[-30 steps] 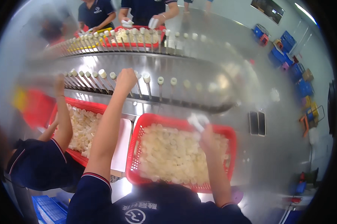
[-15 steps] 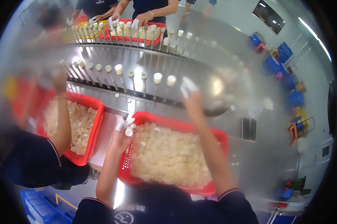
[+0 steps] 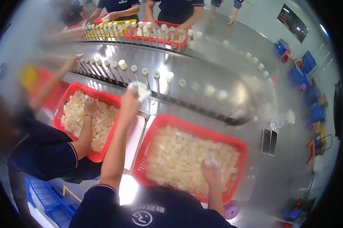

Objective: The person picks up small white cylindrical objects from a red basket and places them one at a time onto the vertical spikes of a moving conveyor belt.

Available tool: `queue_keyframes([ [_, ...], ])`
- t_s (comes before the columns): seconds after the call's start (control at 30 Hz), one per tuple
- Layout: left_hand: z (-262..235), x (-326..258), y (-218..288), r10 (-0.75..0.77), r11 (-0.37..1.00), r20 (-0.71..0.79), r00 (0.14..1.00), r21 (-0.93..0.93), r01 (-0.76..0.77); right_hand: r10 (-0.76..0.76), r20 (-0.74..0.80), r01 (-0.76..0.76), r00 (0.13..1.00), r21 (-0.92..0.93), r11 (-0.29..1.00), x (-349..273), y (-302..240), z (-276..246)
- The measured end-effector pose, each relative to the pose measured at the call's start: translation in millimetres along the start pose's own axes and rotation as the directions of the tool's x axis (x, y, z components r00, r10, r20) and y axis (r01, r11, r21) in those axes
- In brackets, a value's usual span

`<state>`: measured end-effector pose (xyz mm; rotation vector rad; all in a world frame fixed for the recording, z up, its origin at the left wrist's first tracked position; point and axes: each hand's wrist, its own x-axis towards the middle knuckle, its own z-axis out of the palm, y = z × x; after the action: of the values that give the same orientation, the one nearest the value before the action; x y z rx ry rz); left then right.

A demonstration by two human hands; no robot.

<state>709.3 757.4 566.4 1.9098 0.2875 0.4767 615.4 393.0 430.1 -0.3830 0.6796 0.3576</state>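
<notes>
My left hand (image 3: 131, 102), with white coverings on its fingertips, is raised beside the row of upright metal pins (image 3: 122, 78). Its fingers are closed around what looks like a pale plastic cap (image 3: 143, 91), partly hidden and blurred. Cream-white caps sit on top of several pins, among them a whiter cap (image 3: 169, 77) to the right of this hand. My right hand (image 3: 211, 171) is down among the loose caps (image 3: 179, 155) in the red basket (image 3: 141, 167) before me. Motion smears its fingers, so what they hold is not visible.
On my left a co-worker reaches into another red basket (image 3: 116, 144) of caps. Across the steel table (image 3: 156, 60), people work over red and yellow baskets behind a second pin row. A dark two-panel object (image 3: 269, 141) lies at right. Blue crates (image 3: 51, 199) stand lower left.
My left hand has risen from the basket's left edge to the near pin row. My right hand has left the pins and dropped into the basket. The view has shifted somewhat.
</notes>
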Motion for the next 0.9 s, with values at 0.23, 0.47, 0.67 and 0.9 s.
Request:
queue_keyframes([
  [0.23, 24, 80, 37, 0.13, 0.536, 0.105, 0.986, 0.829, -0.159, -0.142, 0.141, 0.172, 0.98, -0.234, 0.957, -19, -1, 11],
  [0.47, 95, 94, 43, 0.105, 0.146, 0.44, 0.892, 0.88, -0.451, -0.25, 0.428, 0.409, 0.869, -0.336, 0.849, -15, -27, 66],
  [0.67, 101, 24, -9, 0.476, 0.541, 0.169, 0.863, 0.718, -0.439, -0.206, 0.692, 0.586, 0.692, -0.372, 0.72, -16, -29, 112],
  [0.9, 131, -190, -112, -0.19, 0.505, 0.78, 0.596, 0.598, -0.623, -0.183, 0.657, 0.674, 0.732, -0.656, 0.34, -2, -33, 177],
])
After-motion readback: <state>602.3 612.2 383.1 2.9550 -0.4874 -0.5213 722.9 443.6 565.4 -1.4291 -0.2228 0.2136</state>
